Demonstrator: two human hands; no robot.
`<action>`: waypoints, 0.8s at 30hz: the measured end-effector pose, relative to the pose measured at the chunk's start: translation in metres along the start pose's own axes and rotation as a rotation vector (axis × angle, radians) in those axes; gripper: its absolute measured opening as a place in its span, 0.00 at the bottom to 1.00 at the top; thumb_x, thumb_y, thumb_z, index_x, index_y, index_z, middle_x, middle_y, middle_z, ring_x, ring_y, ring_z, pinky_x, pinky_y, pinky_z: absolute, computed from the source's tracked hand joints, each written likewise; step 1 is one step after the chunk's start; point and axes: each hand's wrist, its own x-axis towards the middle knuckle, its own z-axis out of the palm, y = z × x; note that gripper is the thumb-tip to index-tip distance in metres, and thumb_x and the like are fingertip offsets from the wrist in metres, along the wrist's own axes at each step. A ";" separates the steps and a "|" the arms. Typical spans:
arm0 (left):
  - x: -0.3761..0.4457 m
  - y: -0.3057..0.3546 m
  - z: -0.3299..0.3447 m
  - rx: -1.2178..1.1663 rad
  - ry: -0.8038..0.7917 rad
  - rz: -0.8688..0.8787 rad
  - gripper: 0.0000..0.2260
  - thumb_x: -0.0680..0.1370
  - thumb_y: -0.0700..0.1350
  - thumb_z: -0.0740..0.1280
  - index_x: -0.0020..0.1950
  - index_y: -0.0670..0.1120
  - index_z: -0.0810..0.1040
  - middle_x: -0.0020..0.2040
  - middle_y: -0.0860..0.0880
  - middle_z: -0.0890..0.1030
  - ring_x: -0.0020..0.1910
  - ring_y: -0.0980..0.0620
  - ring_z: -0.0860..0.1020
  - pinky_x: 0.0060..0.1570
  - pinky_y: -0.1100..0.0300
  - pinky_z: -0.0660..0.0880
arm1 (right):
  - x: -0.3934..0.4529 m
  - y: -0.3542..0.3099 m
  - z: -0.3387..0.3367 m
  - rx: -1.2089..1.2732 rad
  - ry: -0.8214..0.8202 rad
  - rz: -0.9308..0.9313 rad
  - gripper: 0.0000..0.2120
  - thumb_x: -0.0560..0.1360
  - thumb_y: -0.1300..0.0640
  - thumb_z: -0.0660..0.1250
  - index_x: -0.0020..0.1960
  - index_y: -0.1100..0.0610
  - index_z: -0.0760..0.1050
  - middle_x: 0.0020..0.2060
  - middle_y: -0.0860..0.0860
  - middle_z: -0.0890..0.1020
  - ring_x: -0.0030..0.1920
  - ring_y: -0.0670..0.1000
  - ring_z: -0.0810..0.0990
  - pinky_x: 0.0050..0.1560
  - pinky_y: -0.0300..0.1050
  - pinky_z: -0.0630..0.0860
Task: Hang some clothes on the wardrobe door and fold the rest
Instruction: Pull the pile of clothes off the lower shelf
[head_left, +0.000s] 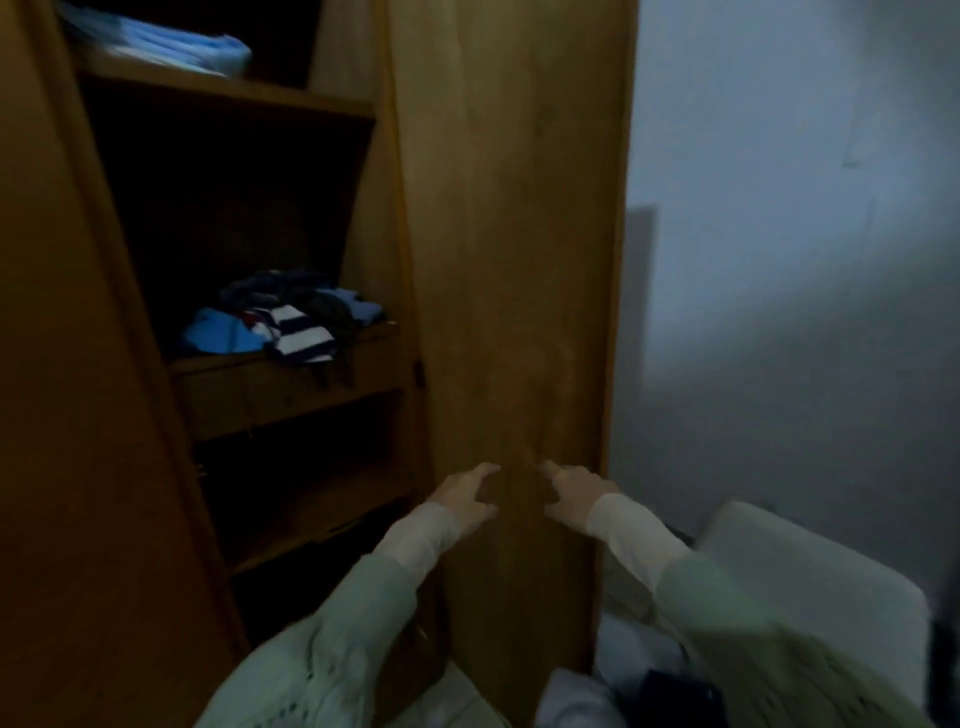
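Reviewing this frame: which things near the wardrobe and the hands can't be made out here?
- Head view, open wooden wardrobe door: whether the left hand and right hand touch it; blur.
- Crumpled pile of blue, dark and striped clothes: separate garments; darkness.
- Dark lowest shelves: contents; shadow.
- Pale and dark heap: cut by bottom edge.

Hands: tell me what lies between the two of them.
Only bare wood of the wardrobe door shows between the left hand and right hand in the head view; no garment there.
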 end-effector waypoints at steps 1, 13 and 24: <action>-0.002 -0.007 -0.016 -0.005 0.022 -0.014 0.23 0.79 0.41 0.63 0.72 0.54 0.63 0.66 0.47 0.71 0.61 0.51 0.72 0.57 0.61 0.71 | 0.008 -0.014 -0.003 0.003 0.004 -0.022 0.28 0.80 0.55 0.59 0.76 0.49 0.51 0.71 0.54 0.65 0.67 0.57 0.69 0.66 0.52 0.69; 0.016 -0.116 -0.199 -0.009 0.313 -0.160 0.18 0.78 0.37 0.63 0.68 0.45 0.69 0.59 0.44 0.75 0.53 0.52 0.73 0.52 0.62 0.70 | 0.142 -0.175 -0.029 0.077 0.044 -0.303 0.29 0.78 0.56 0.61 0.75 0.50 0.54 0.69 0.55 0.68 0.66 0.56 0.70 0.63 0.50 0.70; 0.090 -0.178 -0.260 0.082 0.617 -0.183 0.12 0.75 0.36 0.64 0.58 0.46 0.76 0.56 0.46 0.77 0.57 0.50 0.75 0.57 0.57 0.73 | 0.266 -0.227 -0.032 0.133 0.065 -0.399 0.29 0.78 0.54 0.62 0.75 0.50 0.53 0.70 0.54 0.63 0.68 0.55 0.65 0.65 0.48 0.65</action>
